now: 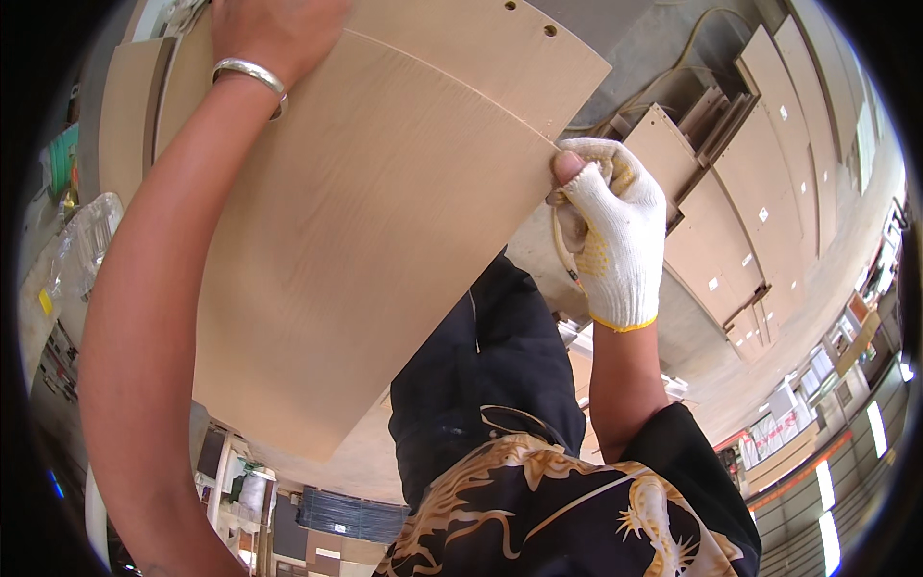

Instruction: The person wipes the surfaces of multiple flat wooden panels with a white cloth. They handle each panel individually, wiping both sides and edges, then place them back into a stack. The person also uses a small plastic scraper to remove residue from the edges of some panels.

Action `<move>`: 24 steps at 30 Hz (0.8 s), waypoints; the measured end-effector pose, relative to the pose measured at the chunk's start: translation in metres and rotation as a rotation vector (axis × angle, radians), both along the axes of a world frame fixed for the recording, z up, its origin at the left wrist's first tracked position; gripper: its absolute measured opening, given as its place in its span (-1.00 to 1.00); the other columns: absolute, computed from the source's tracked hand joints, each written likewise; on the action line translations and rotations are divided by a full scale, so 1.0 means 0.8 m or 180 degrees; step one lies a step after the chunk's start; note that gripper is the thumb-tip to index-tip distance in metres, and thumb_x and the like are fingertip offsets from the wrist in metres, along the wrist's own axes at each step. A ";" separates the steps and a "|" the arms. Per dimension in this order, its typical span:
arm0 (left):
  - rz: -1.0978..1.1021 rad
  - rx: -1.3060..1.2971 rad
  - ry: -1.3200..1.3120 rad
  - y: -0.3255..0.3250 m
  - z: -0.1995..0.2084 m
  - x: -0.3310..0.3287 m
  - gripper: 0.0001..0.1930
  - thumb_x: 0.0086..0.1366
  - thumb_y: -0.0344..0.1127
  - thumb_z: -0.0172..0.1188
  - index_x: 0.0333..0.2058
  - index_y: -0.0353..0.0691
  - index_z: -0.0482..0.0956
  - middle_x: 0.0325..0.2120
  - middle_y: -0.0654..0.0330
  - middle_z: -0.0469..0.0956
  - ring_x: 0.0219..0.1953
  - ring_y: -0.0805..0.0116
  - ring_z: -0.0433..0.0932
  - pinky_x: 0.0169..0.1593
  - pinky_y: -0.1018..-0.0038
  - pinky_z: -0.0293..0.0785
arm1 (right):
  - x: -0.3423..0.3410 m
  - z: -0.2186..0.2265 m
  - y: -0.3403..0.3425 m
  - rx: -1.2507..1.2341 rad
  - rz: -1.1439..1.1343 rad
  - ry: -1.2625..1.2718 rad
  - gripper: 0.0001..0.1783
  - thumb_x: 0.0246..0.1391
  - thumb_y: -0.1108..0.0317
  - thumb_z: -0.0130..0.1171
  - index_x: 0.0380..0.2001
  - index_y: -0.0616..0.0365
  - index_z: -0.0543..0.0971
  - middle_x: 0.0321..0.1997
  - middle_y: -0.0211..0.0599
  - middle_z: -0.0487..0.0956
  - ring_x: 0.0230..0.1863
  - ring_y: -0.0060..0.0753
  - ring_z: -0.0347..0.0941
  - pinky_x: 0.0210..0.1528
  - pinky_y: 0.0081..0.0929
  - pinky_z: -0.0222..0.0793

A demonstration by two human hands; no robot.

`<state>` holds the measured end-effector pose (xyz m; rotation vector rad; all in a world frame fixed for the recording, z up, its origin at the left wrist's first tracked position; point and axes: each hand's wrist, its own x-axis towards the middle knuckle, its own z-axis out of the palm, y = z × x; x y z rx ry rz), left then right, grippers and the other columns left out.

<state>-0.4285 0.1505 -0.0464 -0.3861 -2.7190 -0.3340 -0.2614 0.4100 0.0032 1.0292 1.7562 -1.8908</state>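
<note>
Head view: big tan board (pixel 385 221) fills the upper left, long axis running from 7 o'clock up to 1 o'clock, two small drilled holes near its top edge and a thin groove line running across close to that end. Right hand (pixel 611 236) in a white knit glove with yellow dots sits at the board's right edge, about 3 o'clock of the board's middle, fingers curled shut around a thin strip of edge banding (pixel 562 240) that peels off the edge; bare thumb tip presses right on the corner of the edge. Left hand (pixel 274 34), bare with a silver bangle (pixel 252 75) on the wrist, lies on the board near the top at 12 o'clock, pressed flat, fingers cut off by the frame so grip can't be told. Board face looks smooth, pale wood grain, clean. More cut panels (pixel 760 192) are stacked on the floor at 2 o'clock, well apart from the hands.
</note>
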 end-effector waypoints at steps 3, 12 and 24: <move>0.0020 0.0017 -0.0017 0.000 0.001 0.003 -0.63 0.20 -0.40 0.12 -0.02 -0.28 0.68 0.06 -0.01 0.65 0.15 -0.10 0.53 0.25 0.11 0.43 | 0.005 0.002 0.004 -0.0204 -0.0124 0.0108 -0.79 0.25 0.42 0.33 -0.12 0.34 0.65 -0.45 -0.32 0.64 -0.62 -0.73 0.32 -0.59 -0.70 0.09; 0.0055 -0.0095 0.0063 -0.002 -0.005 0.002 -0.63 0.21 -0.36 0.13 -0.02 -0.27 0.69 0.08 0.00 0.65 0.15 -0.06 0.53 0.27 0.10 0.42 | 0.004 -0.004 0.011 -0.0217 0.0042 0.0229 -0.74 0.26 0.41 0.34 -0.07 0.36 0.65 -0.43 -0.28 0.68 -0.66 -0.77 0.26 -0.63 -0.73 0.00; 0.0094 -0.0107 -0.0015 -0.002 -0.004 0.001 -0.63 0.22 -0.35 0.13 -0.02 -0.28 0.69 0.09 0.02 0.64 0.18 -0.04 0.51 0.28 0.12 0.40 | 0.010 -0.001 -0.009 0.0381 0.0047 0.0291 -0.81 0.23 0.44 0.35 -0.15 0.32 0.67 -0.38 -0.39 0.64 -0.48 -0.76 0.42 -0.52 -0.75 0.15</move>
